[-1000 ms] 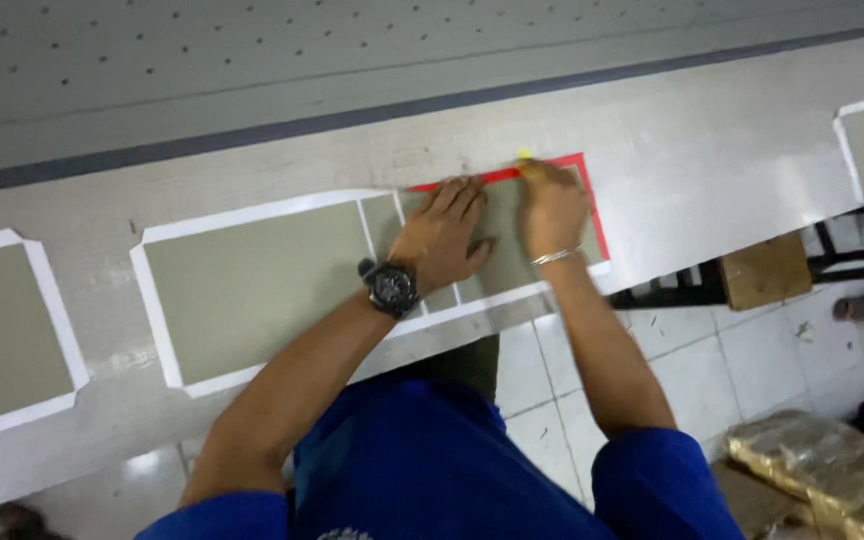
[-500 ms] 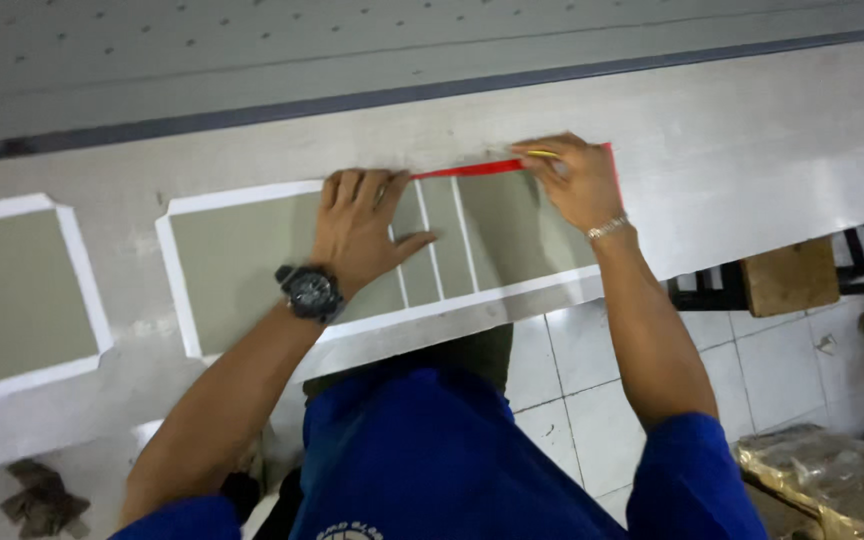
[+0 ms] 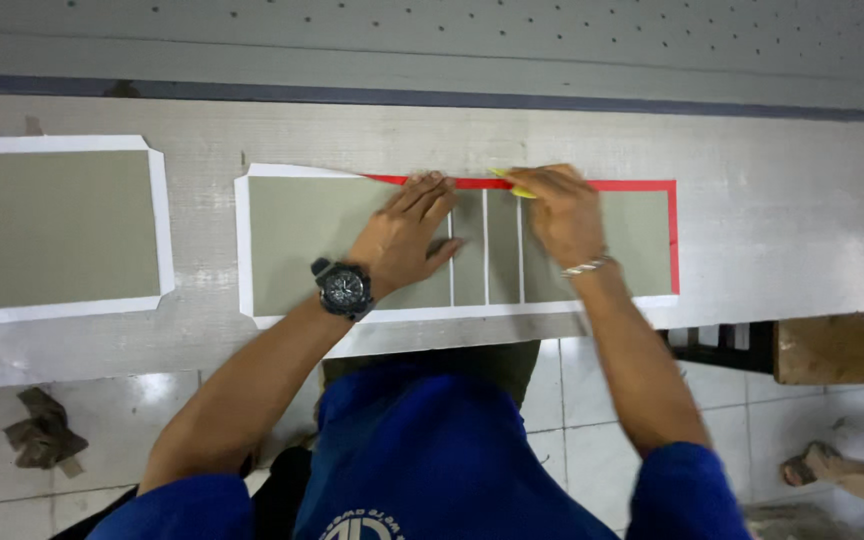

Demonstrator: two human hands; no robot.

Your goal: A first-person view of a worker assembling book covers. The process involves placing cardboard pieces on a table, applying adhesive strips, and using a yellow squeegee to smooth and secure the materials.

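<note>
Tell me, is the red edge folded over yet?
Partly: the red strip lies flat at right; left of the hands the white flap is unfolded.

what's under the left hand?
The left hand lies flat on grey board panels over a red-and-white sheet. Whatever its palm covers is hidden.

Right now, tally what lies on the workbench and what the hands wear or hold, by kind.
Grey board panels bordered in paper: 2
Yellow flat tool: 1
Black wristwatch: 1
Silver bracelet: 1
Total: 5
</note>
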